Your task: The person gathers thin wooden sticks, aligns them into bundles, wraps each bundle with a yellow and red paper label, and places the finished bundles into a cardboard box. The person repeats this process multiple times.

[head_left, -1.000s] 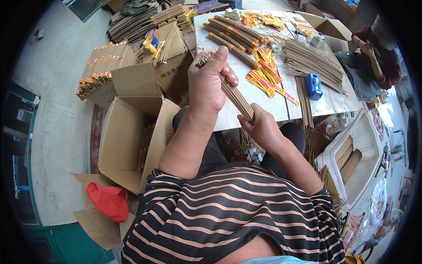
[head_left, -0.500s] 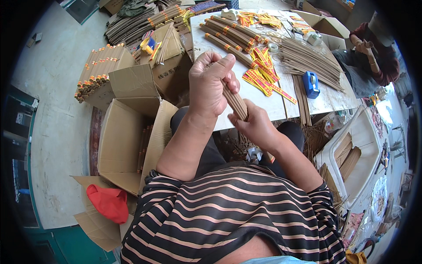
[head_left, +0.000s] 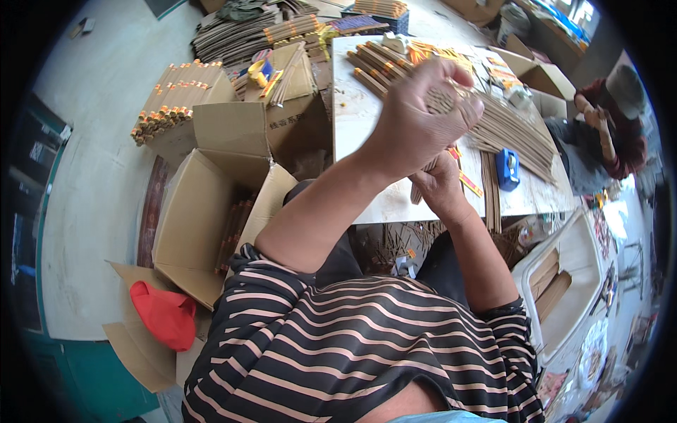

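My left hand is wrapped round the upper part of a bundle of thin brown incense sticks, whose round end faces up between thumb and fingers. Lower down, my right hand closes on the same bundle; its fingers are partly hidden behind my left hand. Both hands are over the front of the white table. Just beyond the right hand lie red and yellow paper bands, partly covered. Finished bundles with banded wraps lie at the table's far left.
Loose incense sticks spread over the table's right side, by a blue tape dispenser. An open cardboard box with bundles stands at my left, near stacked bundles. A white tub is at right. Another person sits beyond.
Both hands have moved right and further over the table with the bundle, which now turns its end toward me. The whole view has shifted slightly.
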Demonstrator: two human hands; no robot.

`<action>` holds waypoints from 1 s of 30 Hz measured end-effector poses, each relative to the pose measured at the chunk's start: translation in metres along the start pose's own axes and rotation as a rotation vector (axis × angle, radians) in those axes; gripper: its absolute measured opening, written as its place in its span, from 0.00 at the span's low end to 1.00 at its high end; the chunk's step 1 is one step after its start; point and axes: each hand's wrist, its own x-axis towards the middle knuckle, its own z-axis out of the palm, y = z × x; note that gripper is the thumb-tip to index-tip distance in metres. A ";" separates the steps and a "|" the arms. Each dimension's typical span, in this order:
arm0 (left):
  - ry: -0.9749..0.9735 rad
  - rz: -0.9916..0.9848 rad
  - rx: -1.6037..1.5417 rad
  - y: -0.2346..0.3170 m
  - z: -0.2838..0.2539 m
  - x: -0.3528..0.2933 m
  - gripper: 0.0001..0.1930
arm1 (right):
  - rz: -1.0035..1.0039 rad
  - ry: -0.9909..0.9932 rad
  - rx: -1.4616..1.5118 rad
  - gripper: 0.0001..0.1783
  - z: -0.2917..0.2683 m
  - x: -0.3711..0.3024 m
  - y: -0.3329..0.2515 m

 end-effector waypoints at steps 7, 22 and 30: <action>-0.061 -0.039 0.009 -0.010 0.002 0.011 0.09 | 0.186 0.022 0.139 0.07 -0.004 0.007 0.017; 0.096 -0.372 -0.413 -0.006 -0.009 0.007 0.09 | 0.262 0.087 0.016 0.09 0.015 -0.001 -0.041; 0.134 -0.132 -0.494 0.011 -0.015 0.012 0.39 | 0.174 0.156 -0.015 0.07 0.019 -0.011 -0.043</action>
